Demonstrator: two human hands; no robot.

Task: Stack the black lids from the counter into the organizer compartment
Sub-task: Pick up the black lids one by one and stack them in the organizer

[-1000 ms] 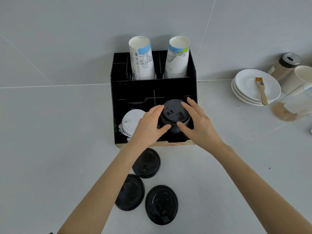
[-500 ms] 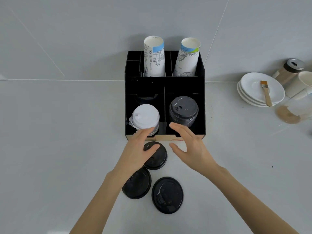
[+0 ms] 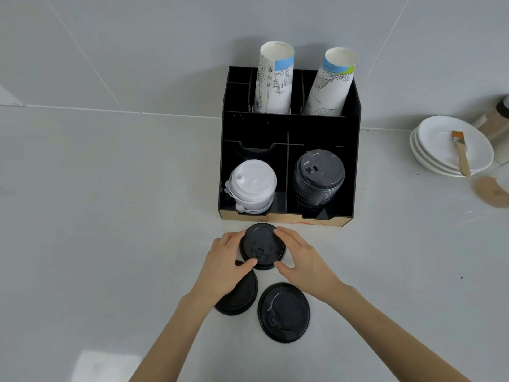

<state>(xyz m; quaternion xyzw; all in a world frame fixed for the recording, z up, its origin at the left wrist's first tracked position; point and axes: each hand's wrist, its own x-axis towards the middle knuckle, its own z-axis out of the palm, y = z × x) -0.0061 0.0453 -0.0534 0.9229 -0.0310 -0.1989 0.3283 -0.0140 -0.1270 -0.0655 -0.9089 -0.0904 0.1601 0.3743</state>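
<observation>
Head view: a tall black stack (image 3: 319, 180) already fills the organizer (image 3: 289, 125) compartment at 2 o'clock. Left hand (image 3: 227, 260) and right hand (image 3: 303, 260) grasp one lid (image 3: 261, 245); two more (image 3: 284, 311) wait on the worktop (image 3: 110, 216).

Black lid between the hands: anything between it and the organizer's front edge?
No. The head view shows bare counter between the lid and the organizer.

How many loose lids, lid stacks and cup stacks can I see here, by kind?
Loose black lids on the counter: 3
Black lid stacks in the organizer: 1
White lid stacks in the organizer: 1
Paper cup stacks: 2
Total: 7
</observation>
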